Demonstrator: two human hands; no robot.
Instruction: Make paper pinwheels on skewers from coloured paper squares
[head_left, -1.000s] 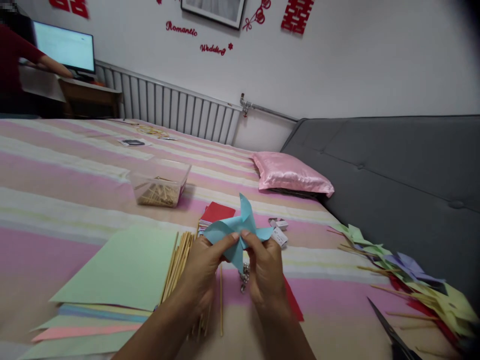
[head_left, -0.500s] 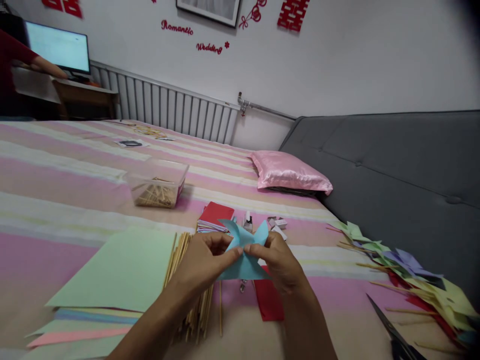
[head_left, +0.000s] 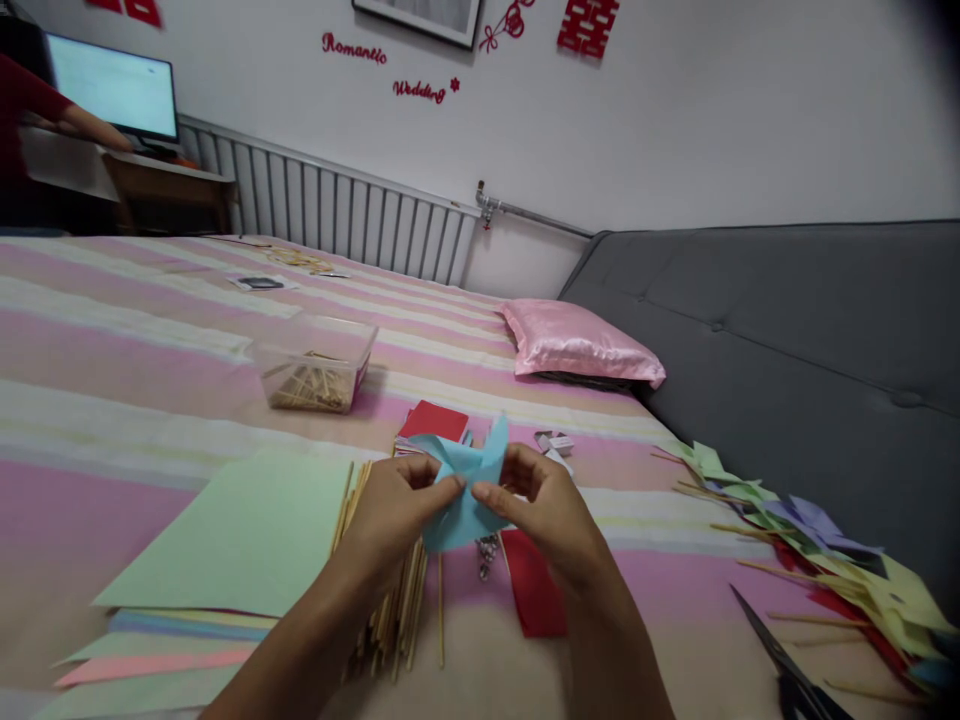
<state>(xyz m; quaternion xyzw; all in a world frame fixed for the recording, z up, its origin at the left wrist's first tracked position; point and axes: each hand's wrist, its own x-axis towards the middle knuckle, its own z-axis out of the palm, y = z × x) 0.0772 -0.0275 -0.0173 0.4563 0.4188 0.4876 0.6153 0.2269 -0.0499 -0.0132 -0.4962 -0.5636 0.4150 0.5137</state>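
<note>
Both my hands hold a light blue folded paper pinwheel (head_left: 466,490) just above the striped bed. My left hand (head_left: 390,520) pinches its left side with thumb and fingers. My right hand (head_left: 551,510) grips its right side, fingers curled. Under my left hand lies a bundle of thin wooden sticks (head_left: 390,600). A red paper sheet (head_left: 532,590) lies below my right hand, with a small metal bit (head_left: 487,552) beside it.
A stack of coloured paper sheets (head_left: 232,530), green on top, lies at the left. A clear box of sticks (head_left: 315,372) stands further back. Finished pinwheels (head_left: 825,560) and scissors (head_left: 787,660) lie at the right by the grey headboard. A pink pillow (head_left: 577,345) lies beyond. Another person sits at a monitor (head_left: 112,88) far left.
The blue pinwheel has been turned and refolded in my hands, and lowered slightly. My hands have shifted grip on it; the red sheet underneath shows more.
</note>
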